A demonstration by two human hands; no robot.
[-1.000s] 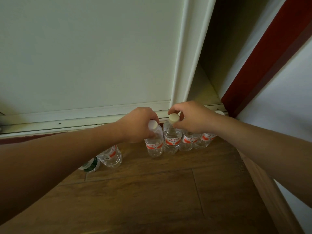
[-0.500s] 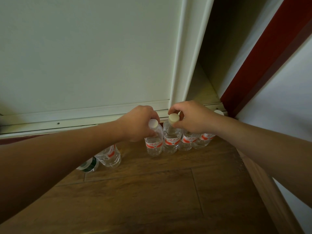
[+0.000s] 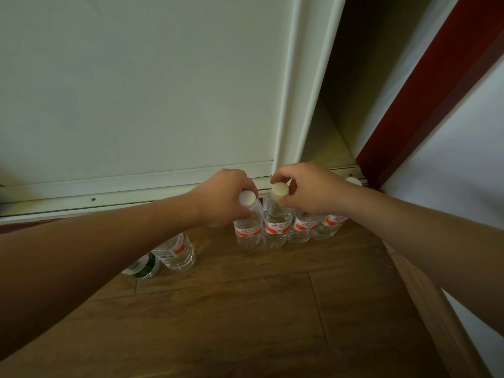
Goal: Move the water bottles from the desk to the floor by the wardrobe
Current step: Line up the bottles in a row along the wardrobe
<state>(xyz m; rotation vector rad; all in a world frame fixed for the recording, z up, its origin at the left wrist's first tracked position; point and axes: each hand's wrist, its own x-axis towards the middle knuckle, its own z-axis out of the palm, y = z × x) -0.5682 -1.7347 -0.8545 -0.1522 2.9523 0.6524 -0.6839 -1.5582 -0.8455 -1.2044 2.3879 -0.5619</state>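
Note:
Several clear water bottles with red-and-white labels stand in a row on the wooden floor point(image 3: 245, 309) against the white wardrobe point(image 3: 141, 91). My left hand point(image 3: 223, 199) grips the neck of the leftmost bottle in the row point(image 3: 246, 230), just under its white cap. My right hand point(image 3: 308, 188) pinches the cap and neck of the bottle beside it point(image 3: 276, 227). Two more bottles point(image 3: 304, 227) stand to the right, partly hidden under my right wrist. Both held bottles rest upright on the floor.
Another labelled bottle point(image 3: 177, 251) and a green-labelled bottle point(image 3: 141, 266) sit left of the row, partly under my left forearm. The wardrobe's sliding door leaves an open gap point(image 3: 335, 126) on the right. A dark red frame point(image 3: 425, 85) and a pale wall point(image 3: 463, 173) close the right side.
Almost nothing has moved; both hands stay on the same two bottle necks, and the left bottle has shifted very slightly closer to its neighbour.

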